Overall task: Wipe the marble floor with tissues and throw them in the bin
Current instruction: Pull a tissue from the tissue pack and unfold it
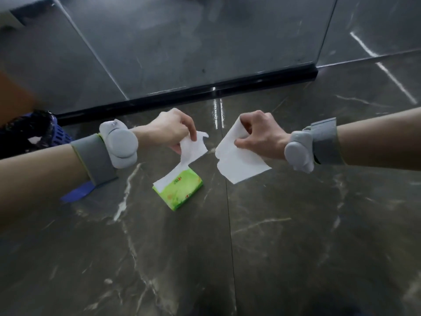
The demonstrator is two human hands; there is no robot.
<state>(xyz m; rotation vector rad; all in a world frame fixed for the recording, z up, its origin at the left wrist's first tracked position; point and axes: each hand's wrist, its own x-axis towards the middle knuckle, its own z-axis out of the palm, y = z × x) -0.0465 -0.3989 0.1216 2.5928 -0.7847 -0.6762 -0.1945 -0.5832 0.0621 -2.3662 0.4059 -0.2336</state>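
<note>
Look round first. The marble floor (296, 224) is dark, veined in white, with a thin joint running from 12 to 6 o'clock just right of centre. A black skirting (205, 90) crosses from 9 toward 2 o'clock, with glossy grey wall panels (182, 42) above it. At 9 o'clock, hard against the skirting, stands the blue bin (61, 135), lined with a black bag (34, 128). Your left forearm lies across its near side and hides the lower part. A flat blue piece (77, 192) shows under that same forearm at 8 o'clock; you cannot tell what it is. Each wrist wears a grey band (95, 158) carrying a rounded grey unit.

The green tissue pack (180, 192) lies flat on the floor just toward 7 o'clock from centre, its long axis running roughly 8 to 2 o'clock.

Your left grip (170, 131) pinches the left tissue (193, 149) between thumb and forefinger – the sheet stretches as a strip from 1 down to 7 o'clock, and its lower end is at the pack's far edge, though you cannot tell if it is still inside. Your right grip (259, 133) is curled round the top of the right tissue (239, 160), thumb pressed on its face. That sheet hangs free above the floor, long axis near 12 to 6 o'clock, its lowest corner pointing to 6. The two tissues sit near each other but apart, with the floor joint behind the gap.
</note>
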